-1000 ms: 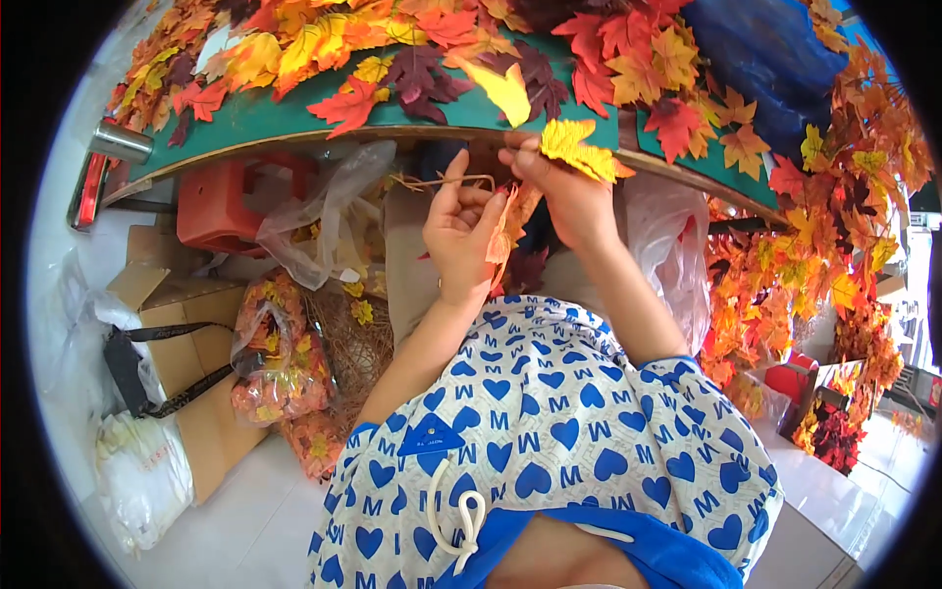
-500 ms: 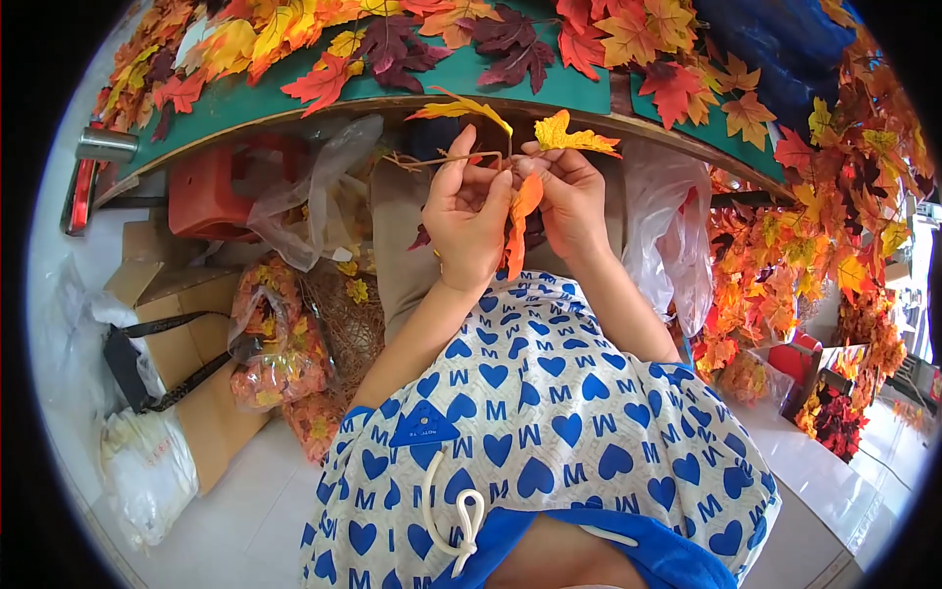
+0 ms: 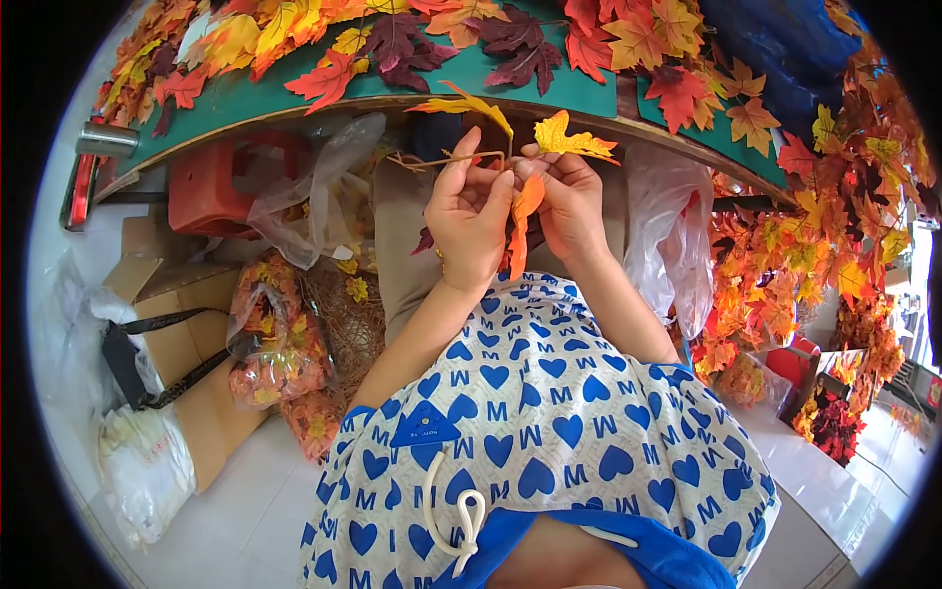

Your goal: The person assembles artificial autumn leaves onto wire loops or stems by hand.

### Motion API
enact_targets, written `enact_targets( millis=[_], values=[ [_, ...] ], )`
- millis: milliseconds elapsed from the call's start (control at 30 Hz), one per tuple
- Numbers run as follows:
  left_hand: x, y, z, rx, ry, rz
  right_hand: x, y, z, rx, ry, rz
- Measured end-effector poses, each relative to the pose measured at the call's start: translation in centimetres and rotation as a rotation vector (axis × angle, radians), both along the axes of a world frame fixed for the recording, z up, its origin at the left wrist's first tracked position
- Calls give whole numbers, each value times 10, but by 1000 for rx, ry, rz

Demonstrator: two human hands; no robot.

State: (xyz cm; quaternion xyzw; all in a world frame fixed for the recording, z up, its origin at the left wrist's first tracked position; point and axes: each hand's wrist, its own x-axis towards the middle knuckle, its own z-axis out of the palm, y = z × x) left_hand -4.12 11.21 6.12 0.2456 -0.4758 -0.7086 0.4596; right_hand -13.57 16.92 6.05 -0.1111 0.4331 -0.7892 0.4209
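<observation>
Just short of the table's edge, my left hand (image 3: 469,228) pinches the brown stem (image 3: 420,160) of an artificial maple-leaf spray between thumb and fingers, its forefinger pointing up. My right hand (image 3: 573,203) is closed beside it, thumb and fingertips pinching at the same joint. A yellow leaf (image 3: 473,105) rises above my left fingers, and another yellow leaf (image 3: 573,137) sticks out over my right fingers. Between the hands an orange leaf (image 3: 525,211) hangs down. My fingertips hide the exact point where the stems meet.
Red, orange, yellow and dark purple leaves (image 3: 515,54) lie on the green tabletop (image 3: 231,116) ahead. Beneath it are a red plastic stool (image 3: 201,201) and clear bags (image 3: 677,221). A cardboard box (image 3: 191,344) and bagged leaves (image 3: 280,339) stand left; leaf garlands (image 3: 765,265) hang right.
Both hands keep their grip on the leaf spray at nearly the same place. The view has shifted very slightly; nothing else has visibly moved.
</observation>
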Motion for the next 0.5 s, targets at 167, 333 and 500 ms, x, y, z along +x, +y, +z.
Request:
enact_targets(
  millis=[167, 333, 500],
  values=[
    [1, -1, 0, 35, 55, -39, 2, -1, 2, -6, -34, -6],
    [0, -6, 4, -27, 22, -45, 4, -2, 3, -22, 145, -19],
    [5, -10, -1, -64, -94, -165, -9, 11, 5, 117, 415, 62]
  ],
)
